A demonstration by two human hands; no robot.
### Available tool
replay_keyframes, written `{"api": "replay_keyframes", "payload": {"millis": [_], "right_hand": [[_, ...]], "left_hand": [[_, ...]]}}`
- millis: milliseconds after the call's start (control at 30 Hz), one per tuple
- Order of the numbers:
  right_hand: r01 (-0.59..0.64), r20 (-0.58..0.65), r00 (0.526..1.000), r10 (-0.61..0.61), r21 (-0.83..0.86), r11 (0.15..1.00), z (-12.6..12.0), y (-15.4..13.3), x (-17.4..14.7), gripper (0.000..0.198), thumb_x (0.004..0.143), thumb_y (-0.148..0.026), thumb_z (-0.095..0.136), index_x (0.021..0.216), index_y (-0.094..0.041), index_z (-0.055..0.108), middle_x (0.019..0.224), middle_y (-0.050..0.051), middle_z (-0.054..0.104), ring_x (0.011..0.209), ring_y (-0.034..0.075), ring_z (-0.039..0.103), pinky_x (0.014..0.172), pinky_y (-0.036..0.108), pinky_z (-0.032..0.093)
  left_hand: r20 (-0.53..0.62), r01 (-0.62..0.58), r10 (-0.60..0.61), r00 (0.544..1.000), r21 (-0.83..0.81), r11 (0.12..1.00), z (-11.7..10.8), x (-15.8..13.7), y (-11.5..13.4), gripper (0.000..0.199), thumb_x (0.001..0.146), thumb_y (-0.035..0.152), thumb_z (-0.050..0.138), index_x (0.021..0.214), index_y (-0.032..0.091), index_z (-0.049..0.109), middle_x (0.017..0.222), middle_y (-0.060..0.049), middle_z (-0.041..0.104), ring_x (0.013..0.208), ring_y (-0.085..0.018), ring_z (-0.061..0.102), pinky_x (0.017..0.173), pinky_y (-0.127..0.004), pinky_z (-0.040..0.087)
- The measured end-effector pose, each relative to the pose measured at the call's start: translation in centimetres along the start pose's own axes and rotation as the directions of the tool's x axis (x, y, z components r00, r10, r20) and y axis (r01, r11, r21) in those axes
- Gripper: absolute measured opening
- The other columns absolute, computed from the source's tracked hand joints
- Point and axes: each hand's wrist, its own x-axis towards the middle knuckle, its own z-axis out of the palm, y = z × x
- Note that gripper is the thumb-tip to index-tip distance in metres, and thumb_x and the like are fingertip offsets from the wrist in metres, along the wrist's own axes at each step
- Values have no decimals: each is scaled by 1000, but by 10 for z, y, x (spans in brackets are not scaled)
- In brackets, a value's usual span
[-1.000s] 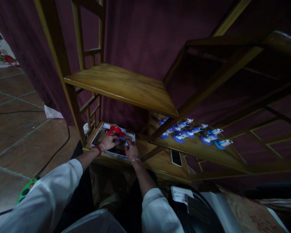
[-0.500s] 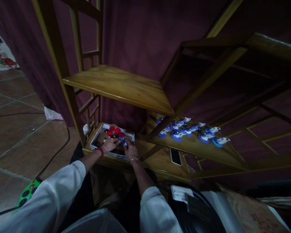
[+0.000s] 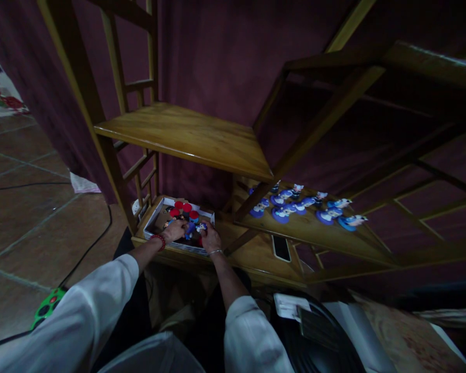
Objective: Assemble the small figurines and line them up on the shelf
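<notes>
Over a shallow white box (image 3: 150, 224) on the low shelf, both my hands meet at a small purple-and-white figurine (image 3: 200, 227). My left hand (image 3: 174, 231), with a red bead bracelet at the wrist, pinches the figurine's purple base end. My right hand (image 3: 211, 240), wearing a silver bangle, has its fingertips on the pale head end. Inside the box lie several figurine pieces, among them red round discs (image 3: 187, 207) and a blue-and-red piece (image 3: 194, 216). Parts of the pieces are hidden under my left hand.
Several purple and blue figurines (image 3: 282, 212) stand on a raised shelf (image 3: 314, 233) to the right. A phone (image 3: 281, 248) lies beneath it. A wooden shelf board (image 3: 194, 137) overhangs the box. On the floor at left is a green power strip (image 3: 46, 308) with a cable.
The figurine between my hands shows more clearly, its purple base now turned toward my left fingers. My hands have barely shifted, and the view has tilted slightly.
</notes>
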Motion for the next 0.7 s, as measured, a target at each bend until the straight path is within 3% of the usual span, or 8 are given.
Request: {"api": "replay_keyframes", "payload": {"millis": [433,700], "right_hand": [[10,23,1000,-11,34,999,-5,-3,-1,39,85,-28,40,123,-26,40,104,2,62,91,15,58,76,23,41],[14,11,1000,-14,55,998,-7,-7,-6,35,83,-28,43,118,-28,45,100,0,63,88,14,58,73,22,41]], "left_hand": [[47,-64,64,997,8,998,-2,-1,0,27,80,22,36,94,18,60,60,0,62,61,-12,58,59,-20,41],[130,22,0,991,-165,986,3,-2,2,25,81,20,35,95,14,55,62,-1,59,59,-12,57,53,-20,43]]}}
